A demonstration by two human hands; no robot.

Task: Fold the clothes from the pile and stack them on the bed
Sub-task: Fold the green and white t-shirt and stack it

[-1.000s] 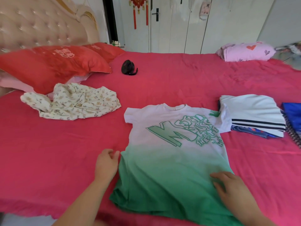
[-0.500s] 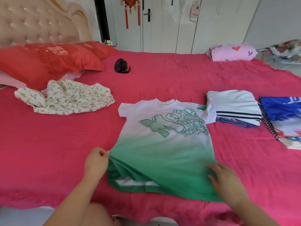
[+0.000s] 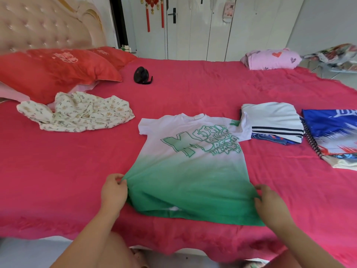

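A white-to-green T-shirt with green lettering lies spread flat, front up, on the red bed. My left hand pinches its lower left side seam. At the lower right edge of the shirt, my right hand grips the fabric. To the right sits a folded white garment with dark stripes, stacked on a blue one. A blue, white and red garment lies further right. An unfolded cream floral garment lies crumpled at the left.
Red pillows and a padded headboard are at the back left. A small black fan rests on the bed. A pink folded bundle sits at the far right edge. The near bed edge runs just below the shirt hem.
The shirt has slid away from the near bed edge and lies flatter. My left hand closed on the side seam; my right hand moved from the shirt's front to its right edge.
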